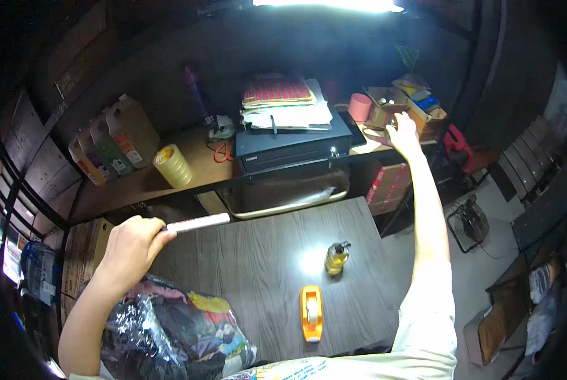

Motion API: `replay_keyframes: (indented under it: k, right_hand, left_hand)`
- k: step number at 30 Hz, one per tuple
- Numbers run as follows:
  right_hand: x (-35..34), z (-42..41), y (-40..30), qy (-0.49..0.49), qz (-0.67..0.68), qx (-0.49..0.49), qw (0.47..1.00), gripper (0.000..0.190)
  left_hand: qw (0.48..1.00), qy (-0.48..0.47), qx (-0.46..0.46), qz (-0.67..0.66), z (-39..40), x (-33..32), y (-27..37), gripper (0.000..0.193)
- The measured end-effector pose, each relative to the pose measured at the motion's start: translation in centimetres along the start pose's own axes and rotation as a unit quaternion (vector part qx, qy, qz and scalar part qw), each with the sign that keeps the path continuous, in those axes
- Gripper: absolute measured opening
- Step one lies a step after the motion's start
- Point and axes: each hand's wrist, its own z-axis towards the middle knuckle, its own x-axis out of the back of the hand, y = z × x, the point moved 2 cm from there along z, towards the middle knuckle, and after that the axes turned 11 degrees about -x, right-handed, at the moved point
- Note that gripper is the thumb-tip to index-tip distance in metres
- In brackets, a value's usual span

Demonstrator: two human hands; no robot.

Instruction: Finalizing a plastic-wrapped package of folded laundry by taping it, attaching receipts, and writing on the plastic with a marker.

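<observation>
My left hand (136,244) holds a white marker pen (198,222) by its end, above the left part of the grey wood-grain table (274,266). Farther off, my right hand (403,132) reaches to the back shelf, its fingers bent over a small dark object (393,123) beside a small cardboard box (383,107); whether they grip it is unclear. On the table stand an orange tape dispenser (311,314) and a small bottle of yellowish liquid (336,259). A clear plastic bag of cloth pieces (169,327) lies at the near left.
The shelf bears a black cash drawer (295,149) under a stack of papers (285,111), a pink roll (360,108), a stack of tape rolls (173,166) and several plastic jugs (129,130). A wire-framed black object (471,223) stands on the floor at right.
</observation>
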Motion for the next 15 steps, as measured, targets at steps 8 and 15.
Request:
replay_keyframes:
  k: [8, 15]
  right_hand:
    - [-8.1, 8.3, -0.1, 0.005, -0.152, -0.019, 0.988, 0.047]
    - [-6.0, 11.8, 0.7, 0.125, -0.114, -0.015, 0.985, 0.014]
  left_hand:
    - [0.956, 0.112, 0.264, -0.066, 10.6, -12.8, -10.8, 0.040]
    - [0.887, 0.170, 0.386, -0.188, 17.0, -23.9, -14.0, 0.053]
